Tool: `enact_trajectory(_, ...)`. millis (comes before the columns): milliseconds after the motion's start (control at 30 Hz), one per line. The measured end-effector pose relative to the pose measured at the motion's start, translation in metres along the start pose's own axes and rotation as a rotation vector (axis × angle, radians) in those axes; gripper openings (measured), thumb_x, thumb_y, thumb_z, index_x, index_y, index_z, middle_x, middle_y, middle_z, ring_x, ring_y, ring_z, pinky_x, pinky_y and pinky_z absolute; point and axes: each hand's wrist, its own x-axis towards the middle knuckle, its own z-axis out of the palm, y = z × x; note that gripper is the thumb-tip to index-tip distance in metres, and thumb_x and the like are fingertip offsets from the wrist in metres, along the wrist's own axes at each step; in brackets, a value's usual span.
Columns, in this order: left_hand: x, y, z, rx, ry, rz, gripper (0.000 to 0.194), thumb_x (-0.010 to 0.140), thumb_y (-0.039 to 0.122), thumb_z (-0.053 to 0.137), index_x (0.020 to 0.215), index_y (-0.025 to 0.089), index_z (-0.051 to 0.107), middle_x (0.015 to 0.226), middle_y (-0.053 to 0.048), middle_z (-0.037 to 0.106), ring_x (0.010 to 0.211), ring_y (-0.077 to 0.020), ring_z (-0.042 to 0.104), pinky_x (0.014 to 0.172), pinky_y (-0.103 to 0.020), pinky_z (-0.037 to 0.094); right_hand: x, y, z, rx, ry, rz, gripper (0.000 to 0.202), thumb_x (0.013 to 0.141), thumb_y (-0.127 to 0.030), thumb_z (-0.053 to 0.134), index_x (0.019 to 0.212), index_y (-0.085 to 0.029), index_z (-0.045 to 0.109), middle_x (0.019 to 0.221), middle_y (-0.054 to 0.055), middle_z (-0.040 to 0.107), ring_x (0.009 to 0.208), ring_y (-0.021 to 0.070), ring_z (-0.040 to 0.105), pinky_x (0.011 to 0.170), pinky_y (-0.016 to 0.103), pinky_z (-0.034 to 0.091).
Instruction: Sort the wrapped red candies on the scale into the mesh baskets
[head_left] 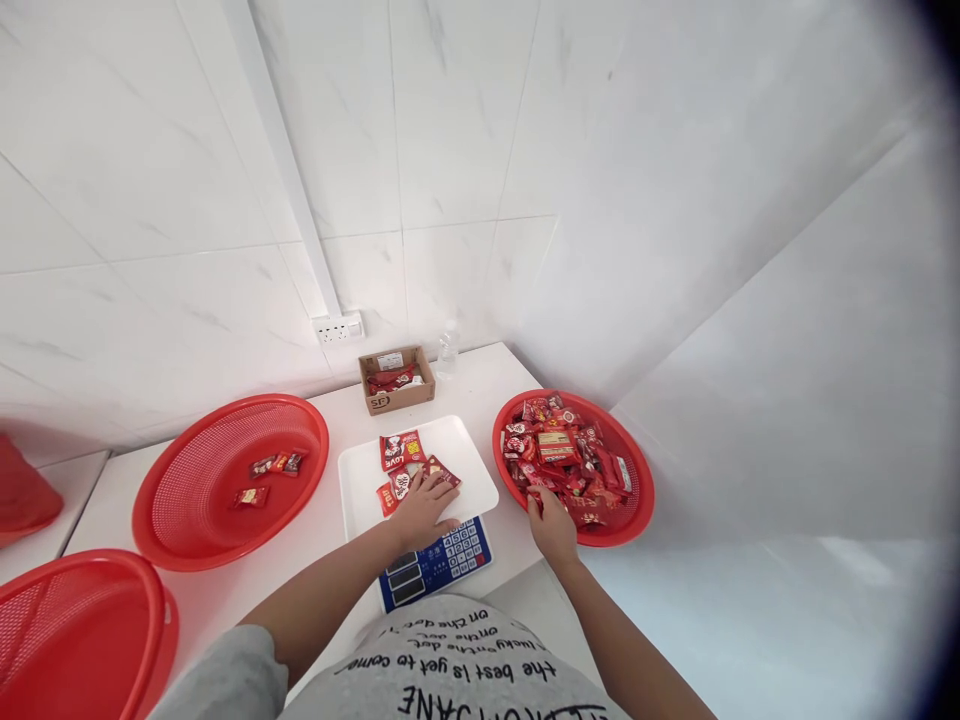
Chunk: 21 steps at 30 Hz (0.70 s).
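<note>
Several red snack packets point(402, 450) lie on the white tray point(469, 470) of a scale, whose blue keypad point(439, 562) faces me. My left hand point(421, 512) rests over the lower packets on the tray, fingers spread. At the right, my right hand point(552, 524) is at the near left rim of a red basket point(639, 480) filled with red packets. Its fingers are pinched around a small red packet point(535, 494).
A cardboard box point(402, 398) with red packets and a clear bottle point(448, 350) stand behind the scale. Left of it is a red basket point(180, 470) with a few packets; another red basket point(75, 640) sits nearer, and a red object point(26, 495) lies far left.
</note>
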Motion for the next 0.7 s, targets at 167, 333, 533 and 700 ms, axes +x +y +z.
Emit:
enact_trajectory(167,-0.02,-0.002,-0.014,-0.027,0.068,0.01,0.036,0.087,0.046,0.035,0.104,0.025,0.059,0.099,-0.004,0.062,0.107,-0.0187,0.05,0.11,-0.045,0.017,0.0,-0.001,-0.001,-0.002,-0.001,-0.011,0.034,0.082,-0.029,0.033,0.103,-0.018,0.057,0.106,0.008,0.062,0.096,0.0187,0.057,0.078,0.03,0.043)
enact_trajectory(333,-0.028,-0.014,-0.009,0.066,0.195,-0.235,0.046,0.086,0.048,0.036,0.122,0.023,0.049,0.134,-0.009,0.043,0.131,-0.0268,0.026,0.108,-0.052,0.014,0.0,-0.001,-0.001,-0.013,-0.008,0.0,0.033,0.083,-0.029,0.034,0.102,-0.018,0.057,0.107,0.007,0.062,0.096,0.0201,0.057,0.078,0.031,0.043)
enact_trajectory(533,0.004,-0.029,0.006,-0.013,0.238,-0.744,0.069,0.082,0.06,0.029,0.139,0.021,0.025,0.15,-0.013,0.011,0.136,-0.0334,0.008,0.102,-0.06,0.017,-0.001,-0.002,-0.002,-0.016,-0.011,0.001,0.034,0.083,-0.03,0.033,0.103,-0.018,0.057,0.107,0.008,0.062,0.095,0.0196,0.057,0.077,0.031,0.043)
enact_trajectory(700,0.01,-0.028,0.011,0.113,0.159,-0.552,0.066,0.081,0.06,0.033,0.136,0.023,0.033,0.149,-0.012,0.014,0.136,-0.033,0.009,0.105,-0.058,0.01,-0.001,-0.002,-0.002,-0.011,-0.005,-0.005,0.034,0.083,-0.029,0.034,0.104,-0.018,0.058,0.106,0.007,0.062,0.095,0.0187,0.057,0.078,0.031,0.043)
